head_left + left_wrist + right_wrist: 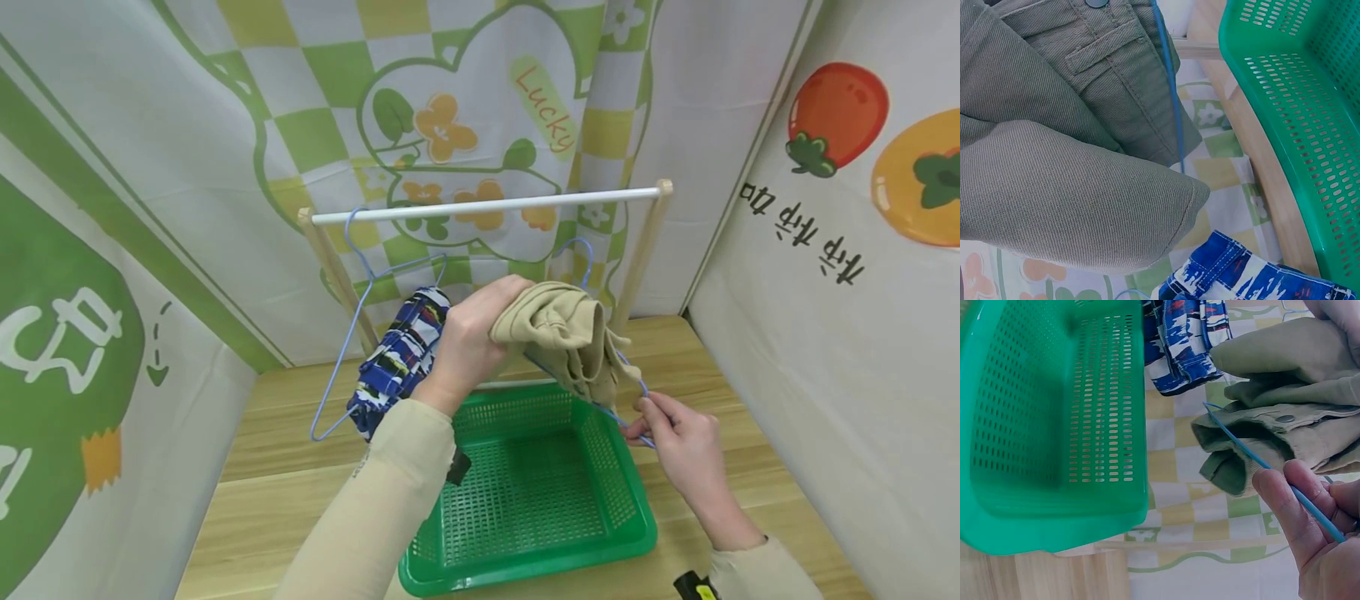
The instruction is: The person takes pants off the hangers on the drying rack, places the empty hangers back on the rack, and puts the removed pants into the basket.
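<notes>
Near the far rim of a green basket (525, 572), a person's left hand (474, 335) grips khaki pants (558, 321) while the right hand (684, 437) pinches a blue hanger (1313, 510); the cloth, seemingly partly threaded, could slip off if the hanger tilts.

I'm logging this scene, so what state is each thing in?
Khaki pants: folded, gripped by left hand
Held blue hanger: hook off the rail, held by right hand
Other blue hanger: hooked on the rail
Blue patterned garment: hanging, folded, on that hanger
Green basket: upright, open-topped
</notes>
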The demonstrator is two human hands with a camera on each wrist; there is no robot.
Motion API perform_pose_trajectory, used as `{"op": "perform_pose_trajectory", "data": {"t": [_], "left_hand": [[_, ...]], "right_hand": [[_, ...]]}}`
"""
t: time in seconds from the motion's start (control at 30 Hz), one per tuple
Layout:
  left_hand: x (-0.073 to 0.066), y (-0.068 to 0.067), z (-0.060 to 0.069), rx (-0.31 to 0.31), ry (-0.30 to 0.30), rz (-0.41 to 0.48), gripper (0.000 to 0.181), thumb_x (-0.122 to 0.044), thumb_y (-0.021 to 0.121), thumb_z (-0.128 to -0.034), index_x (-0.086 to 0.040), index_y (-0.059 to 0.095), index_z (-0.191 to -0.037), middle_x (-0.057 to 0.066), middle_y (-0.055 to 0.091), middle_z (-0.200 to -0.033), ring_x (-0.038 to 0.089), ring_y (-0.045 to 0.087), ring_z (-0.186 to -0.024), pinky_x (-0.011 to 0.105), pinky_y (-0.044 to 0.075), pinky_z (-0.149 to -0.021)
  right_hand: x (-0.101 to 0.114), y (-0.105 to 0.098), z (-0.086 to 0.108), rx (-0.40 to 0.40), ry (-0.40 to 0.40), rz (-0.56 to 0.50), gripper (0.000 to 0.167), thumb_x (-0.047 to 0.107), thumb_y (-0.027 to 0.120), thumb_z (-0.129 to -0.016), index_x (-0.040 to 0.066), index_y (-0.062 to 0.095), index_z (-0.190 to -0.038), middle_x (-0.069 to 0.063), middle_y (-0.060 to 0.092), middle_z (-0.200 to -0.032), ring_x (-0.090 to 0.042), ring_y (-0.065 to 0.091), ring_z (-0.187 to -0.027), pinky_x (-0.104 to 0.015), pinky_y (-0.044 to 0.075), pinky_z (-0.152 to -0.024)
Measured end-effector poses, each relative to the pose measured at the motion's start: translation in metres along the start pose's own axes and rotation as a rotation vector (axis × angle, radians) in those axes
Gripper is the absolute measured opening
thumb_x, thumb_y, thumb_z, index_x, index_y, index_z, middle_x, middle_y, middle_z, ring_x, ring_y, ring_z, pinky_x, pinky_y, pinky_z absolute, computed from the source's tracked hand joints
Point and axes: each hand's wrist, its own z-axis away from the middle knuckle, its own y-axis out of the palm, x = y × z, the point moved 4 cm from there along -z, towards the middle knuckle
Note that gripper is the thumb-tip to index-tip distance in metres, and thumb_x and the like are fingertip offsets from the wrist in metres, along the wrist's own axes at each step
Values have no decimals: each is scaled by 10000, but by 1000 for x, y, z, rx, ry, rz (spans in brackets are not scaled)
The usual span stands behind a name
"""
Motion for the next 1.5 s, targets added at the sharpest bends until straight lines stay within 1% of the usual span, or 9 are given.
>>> {"op": "perform_pose_trajectory", "data": {"t": [0.17,0.43,0.67,0.83,0.93,1.1,1.33,1.5], "left_hand": [[-1,-2,-2,-15,-7,1,304,24,658,-855,-33,688,-1152,117,734,-1144,266,714,-1063,267,520,-1053],[-2,-5,-4,-25,-9,-9,339,62,638,-835,-37,687,-1156,112,736,-1144,263,717,-1061,267,521,-1051],[-1,-8,-3,-26,-9,-29,373,54,660,-785,-46,690,-1143,98,737,-1135,249,718,-1050,267,531,-1036],[-1,-9,0,-14,-14,-35,365,45,660,-793,-53,692,-1143,93,737,-1136,247,718,-1052,271,537,-1029],[-1,-10,4,0,-9,-52,364,27,685,-800,-56,693,-1154,92,736,-1142,249,719,-1049,277,541,-1026],[-1,-10,11,22,6,-64,361,3,710,-812,-51,688,-1168,97,734,-1146,253,718,-1053,291,544,-1028],[0,-10,17,42,-1,-45,357,12,727,-816,-52,694,-1166,99,738,-1145,257,717,-1061,299,546,-1028],[-1,-10,21,79,-8,-59,316,-3,721,-853,-58,700,-1163,95,738,-1148,249,718,-1055,289,551,-1017]], "right_hand": [[-3,0,1,7,12,19,155,-36,599,-998,-57,731,-918,-67,723,-643,-54,721,-589,-197,598,-555],[-13,0,3,-23,-38,46,121,-58,634,-968,-45,734,-900,-69,714,-624,-68,705,-542,-145,570,-536],[-16,-3,3,-41,-63,81,108,-84,638,-952,-67,733,-904,-59,714,-620,-75,707,-542,-105,555,-559],[-19,-7,3,-48,-56,74,112,-87,623,-962,-86,725,-915,-82,716,-634,-13,702,-579,-143,578,-564],[-21,-10,3,-53,-67,91,113,-80,625,-965,-81,723,-909,-85,719,-642,33,687,-600,-163,587,-565],[-22,-14,2,-70,-107,109,96,-101,637,-948,-93,726,-912,-94,719,-646,61,676,-614,-126,573,-578],[-17,-20,-1,-99,-158,114,94,-119,646,-931,-89,730,-902,-92,718,-645,85,667,-640,-93,559,-597],[-15,-26,-4,-116,-159,103,96,-122,640,-933,-95,726,-900,-102,713,-640,110,655,-660,-78,552,-621]]}}
